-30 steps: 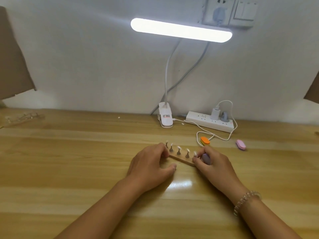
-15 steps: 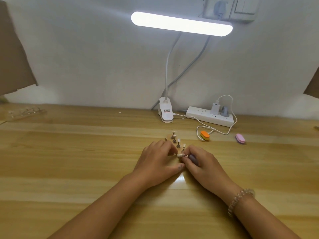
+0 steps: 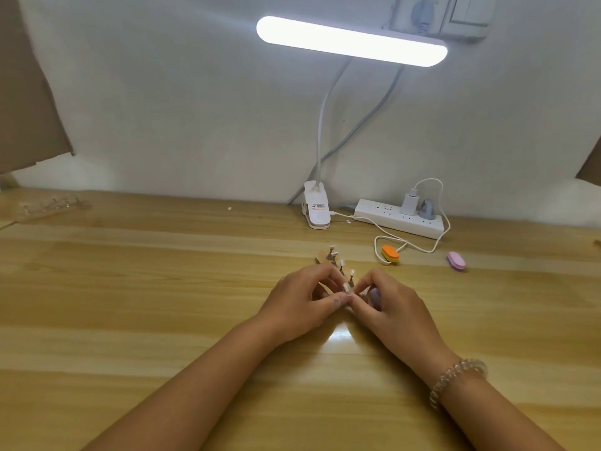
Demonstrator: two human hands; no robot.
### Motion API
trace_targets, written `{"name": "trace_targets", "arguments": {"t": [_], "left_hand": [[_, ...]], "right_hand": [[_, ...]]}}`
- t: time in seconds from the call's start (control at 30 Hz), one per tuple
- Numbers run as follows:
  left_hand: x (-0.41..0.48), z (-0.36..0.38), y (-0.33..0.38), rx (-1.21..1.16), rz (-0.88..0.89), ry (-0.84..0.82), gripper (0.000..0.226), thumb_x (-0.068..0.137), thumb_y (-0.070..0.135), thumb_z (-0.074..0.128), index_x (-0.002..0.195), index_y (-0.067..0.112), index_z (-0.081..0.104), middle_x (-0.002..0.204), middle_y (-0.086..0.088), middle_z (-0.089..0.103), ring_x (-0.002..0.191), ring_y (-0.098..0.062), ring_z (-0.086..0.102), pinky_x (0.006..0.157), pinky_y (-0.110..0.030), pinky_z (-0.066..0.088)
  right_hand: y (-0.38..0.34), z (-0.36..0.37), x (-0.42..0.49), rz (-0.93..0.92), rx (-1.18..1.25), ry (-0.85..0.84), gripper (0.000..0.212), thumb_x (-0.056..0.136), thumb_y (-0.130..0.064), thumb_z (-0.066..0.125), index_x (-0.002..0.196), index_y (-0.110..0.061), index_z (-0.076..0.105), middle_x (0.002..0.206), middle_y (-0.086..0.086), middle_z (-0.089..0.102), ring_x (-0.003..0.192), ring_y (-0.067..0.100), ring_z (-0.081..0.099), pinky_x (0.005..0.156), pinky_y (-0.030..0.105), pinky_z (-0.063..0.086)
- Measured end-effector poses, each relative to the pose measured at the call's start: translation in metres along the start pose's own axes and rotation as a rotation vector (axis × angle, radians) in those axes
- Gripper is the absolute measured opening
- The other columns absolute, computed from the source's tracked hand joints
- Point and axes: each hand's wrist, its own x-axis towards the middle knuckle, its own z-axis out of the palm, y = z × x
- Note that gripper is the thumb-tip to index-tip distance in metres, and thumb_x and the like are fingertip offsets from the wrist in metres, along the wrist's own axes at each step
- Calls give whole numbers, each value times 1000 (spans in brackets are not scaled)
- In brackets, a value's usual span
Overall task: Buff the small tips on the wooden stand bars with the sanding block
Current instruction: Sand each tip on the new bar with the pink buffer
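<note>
At the middle of the table, my left hand pinches the wooden stand bar and my right hand grips the sanding block at the nearest tip; I judge buffing is in hand, next needing light strokes.

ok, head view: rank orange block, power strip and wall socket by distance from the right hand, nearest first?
1. Orange block: on the table, just beyond the right hand.
2. Power strip: farther back, at the table's rear edge by the wall.
3. Wall socket: farthest, high up behind the lamp bar.
</note>
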Motion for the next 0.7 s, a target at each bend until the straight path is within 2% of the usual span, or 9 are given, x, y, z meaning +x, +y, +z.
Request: {"name": "trace_targets", "arguments": {"t": [0.07,0.17,0.37,0.43,0.5,0.53,0.6,0.63,0.7], "left_hand": [[0,-1,1,-1,-10,4,12,89,27,72,89,35,63,98,13,68,82,-13,65,84,-44,55],[0,-2,0,-3,-18,26,9,90,25,71,90,31,64,97,14,67,80,-16,64,82,-43,55],[1,-1,-2,-8,-32,22,4,91,24,70,92,24,66,92,13,69,79,-13,66,79,-37,55],[1,-1,-3,-32,-43,26,8,90,21,72,87,26,67,80,20,68,71,-1,63,70,-24,51],[1,-2,-3,-52,-58,29,14,89,19,73,81,28,66,71,24,66,66,7,60,66,-13,45],[2,-2,-4,-67,-69,32,12,89,18,73,82,26,67,75,21,69,70,4,63,69,-16,48],[3,-2,-4,-101,-90,46,3,90,17,71,89,16,69,89,5,75,87,-11,71,83,-34,57],[3,-2,-3,-119,-95,53,3,91,15,70,91,13,69,93,-2,76,92,-18,72,89,-42,57],[2,-1,-2,-135,-105,60,3,92,15,69,91,13,68,95,-5,76,94,-22,72,92,-48,55]], "right_hand": [[0,-2,0,59,-69,17,35,82,-56,66,90,-25,50,68,-9,56,69,11,56,63,34,44],[-1,-3,0,88,-213,18,52,79,-76,52,89,-26,42,75,-12,57,80,15,59,80,36,43],[-2,-2,-2,59,-194,-20,45,84,-72,49,94,-28,44,73,-14,56,79,8,57,88,36,40],[-2,-2,-1,54,-162,-60,46,84,-71,46,100,-28,44,73,-14,56,85,5,59,94,38,37],[-4,-1,-1,58,-169,-84,55,81,-73,39,111,-27,39,84,-14,61,100,7,60,98,38,33],[-4,-1,0,73,-198,-80,61,81,-75,35,116,-26,36,95,-14,63,107,10,59,98,38,30],[-5,-1,1,109,-261,-56,67,80,-78,34,119,-24,39,109,-11,62,114,12,57,96,37,28],[-4,-1,1,115,-271,-48,64,80,-78,34,115,-25,43,107,-12,61,111,12,57,93,37,28],[-5,-1,-1,88,-254,-48,52,80,-76,40,104,-30,48,95,-14,59,101,9,58,88,35,28]]}}
